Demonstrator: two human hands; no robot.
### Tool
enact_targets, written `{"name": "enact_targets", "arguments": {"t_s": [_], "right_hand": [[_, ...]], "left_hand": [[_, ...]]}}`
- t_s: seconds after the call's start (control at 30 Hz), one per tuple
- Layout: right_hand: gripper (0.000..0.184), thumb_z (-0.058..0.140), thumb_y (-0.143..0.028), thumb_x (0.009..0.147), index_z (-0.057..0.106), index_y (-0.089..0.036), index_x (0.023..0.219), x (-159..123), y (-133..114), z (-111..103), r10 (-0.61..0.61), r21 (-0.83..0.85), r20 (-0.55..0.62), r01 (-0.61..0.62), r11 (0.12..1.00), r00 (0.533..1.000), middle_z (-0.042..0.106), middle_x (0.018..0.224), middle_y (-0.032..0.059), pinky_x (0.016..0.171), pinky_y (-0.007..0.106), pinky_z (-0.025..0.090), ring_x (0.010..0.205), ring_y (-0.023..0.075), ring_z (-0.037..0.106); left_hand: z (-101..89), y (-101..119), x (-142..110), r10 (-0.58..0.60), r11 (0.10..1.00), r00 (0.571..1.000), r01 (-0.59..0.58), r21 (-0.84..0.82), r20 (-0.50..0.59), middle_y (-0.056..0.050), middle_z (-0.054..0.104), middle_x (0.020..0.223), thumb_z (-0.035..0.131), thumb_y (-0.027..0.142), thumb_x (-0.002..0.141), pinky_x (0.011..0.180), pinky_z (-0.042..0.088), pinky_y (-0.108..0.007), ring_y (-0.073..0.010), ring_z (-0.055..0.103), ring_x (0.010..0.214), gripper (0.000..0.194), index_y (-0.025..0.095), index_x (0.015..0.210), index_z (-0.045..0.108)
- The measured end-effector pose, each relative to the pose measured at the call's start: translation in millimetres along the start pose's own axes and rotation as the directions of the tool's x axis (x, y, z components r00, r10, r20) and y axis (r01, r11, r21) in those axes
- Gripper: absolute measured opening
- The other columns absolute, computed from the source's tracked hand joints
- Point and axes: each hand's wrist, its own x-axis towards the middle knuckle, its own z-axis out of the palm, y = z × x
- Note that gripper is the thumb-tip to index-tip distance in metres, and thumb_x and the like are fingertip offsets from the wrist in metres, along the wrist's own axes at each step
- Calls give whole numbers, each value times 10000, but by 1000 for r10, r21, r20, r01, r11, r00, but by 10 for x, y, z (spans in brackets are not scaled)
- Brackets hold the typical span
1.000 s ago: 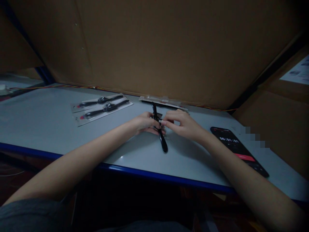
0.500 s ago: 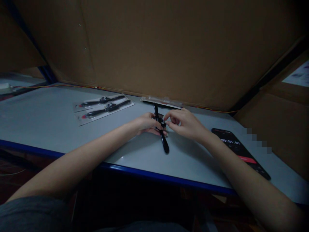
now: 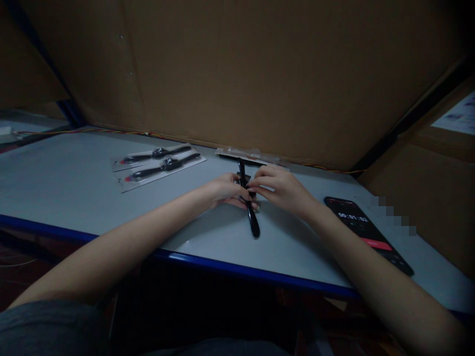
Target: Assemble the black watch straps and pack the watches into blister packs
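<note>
A black spokeshave (image 3: 253,220) with two long handles is held over the table, one handle pointing away and the other toward me. My left hand (image 3: 229,191) is closed round its middle from the left side, thumb on top. From the right, my right hand (image 3: 279,188) pinches at the small fittings in the middle of the tool. Its fingertips cover most of that part, so I cannot make out which piece they touch.
Two more spokeshaves in clear-fronted card packs (image 3: 163,168) lie at the left. An opened pack (image 3: 256,157) is by the cardboard wall (image 3: 237,74). A phone (image 3: 365,232) showing a running timer lies right, by my forearm. The table (image 3: 67,183) has a blue front edge.
My right hand's fingers have closed in on the middle of the spokeshave, where they were curled slightly apart at its side. My left hand keeps its hold.
</note>
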Motion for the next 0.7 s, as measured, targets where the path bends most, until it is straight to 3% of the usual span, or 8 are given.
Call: {"name": "enact_targets", "arguments": {"t_s": [0.2,0.37,0.53,0.7], "right_hand": [[196,503,-150,881,695,-180,857,8,-11,-37,-105,-1,-17,105,994,994,657,844,73,697,317,415,796,183,548],[185,487,-169,890,668,-176,854,-7,-24,-84,-142,14,27,142,990,989,661,860,76,710,316,425,803,183,561],[102,524,-128,846,615,-174,837,-17,-47,-108,-99,46,29,98,994,995,627,834,63,707,307,419,810,182,541],[111,524,-115,823,610,-180,849,-10,-89,-95,-52,86,4,51,995,999,606,789,46,690,298,411,775,172,527]], "left_hand": [[-34,2,-4,-35,999,996,35,6,86,-104,709,780,743,1,557,737,542,-408,-218,707,661,523,82,1006,488],[-90,4,22,-79,996,979,70,57,187,-122,718,809,750,64,571,743,528,-398,-206,705,694,436,80,950,535],[-87,59,-5,-121,990,982,108,93,144,-109,718,806,730,43,561,758,522,-402,-197,703,678,468,77,982,529],[-75,65,-15,-88,992,988,76,99,127,-94,709,768,741,32,537,778,521,-416,-192,699,657,460,76,950,545]]}}
